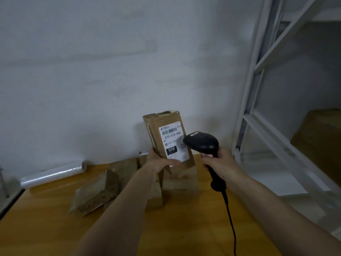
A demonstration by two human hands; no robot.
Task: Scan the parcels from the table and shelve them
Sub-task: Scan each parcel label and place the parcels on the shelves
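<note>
My left hand [160, 162] holds a brown cardboard parcel [167, 133] upright above the table, gripping its lower end. Its white shipping label [173, 140] with a barcode faces me. My right hand [219, 164] grips the handle of a black barcode scanner [202, 142], whose head points at the label from the right, almost touching it. The scanner's black cable [230, 218] hangs down over the table. Several more brown parcels [96, 193] lie on the wooden table [46, 224] beneath my arms.
A white metal shelving unit [258, 100] stands at the right, with a brown box [321, 141] on a lower shelf. A roll of clear plastic film [53, 174] lies at the table's back left edge. A pale wall is behind.
</note>
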